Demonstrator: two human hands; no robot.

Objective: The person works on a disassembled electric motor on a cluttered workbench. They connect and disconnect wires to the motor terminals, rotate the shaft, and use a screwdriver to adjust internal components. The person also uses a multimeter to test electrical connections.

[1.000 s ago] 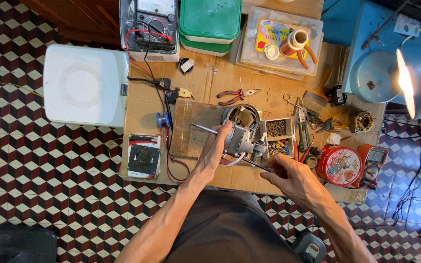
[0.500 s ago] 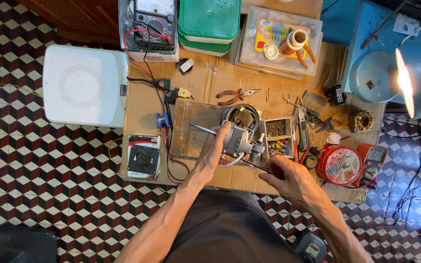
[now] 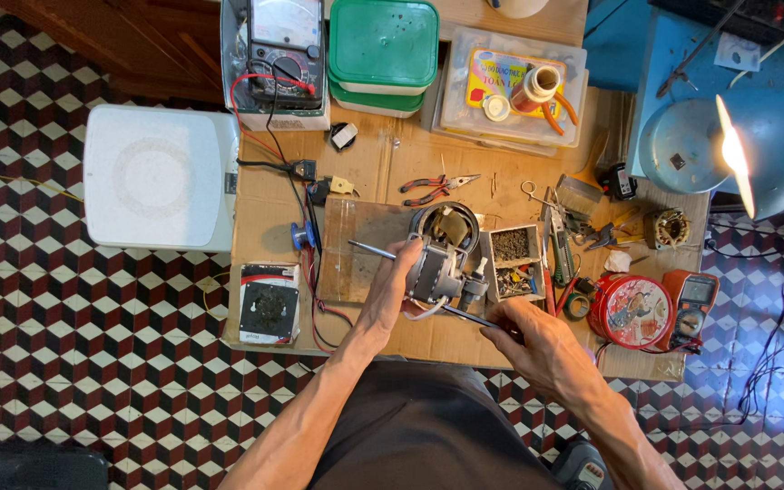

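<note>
Both hands are used on the small motor (image 3: 436, 272) above the cardboard-covered table (image 3: 501, 191): it is gripped by the left hand (image 3: 394, 289), shaft slanting up-left, while a thin screwdriver (image 3: 469, 316) is pinched by the right hand (image 3: 537, 345).

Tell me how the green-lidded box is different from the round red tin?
The green-lidded box is squarish with rounded corners; the round red tin is a circle. The box's lid is plain green; the tin's lid has pictures. The box sits at the far edge, the tin on the near right. Both are closed.
</note>
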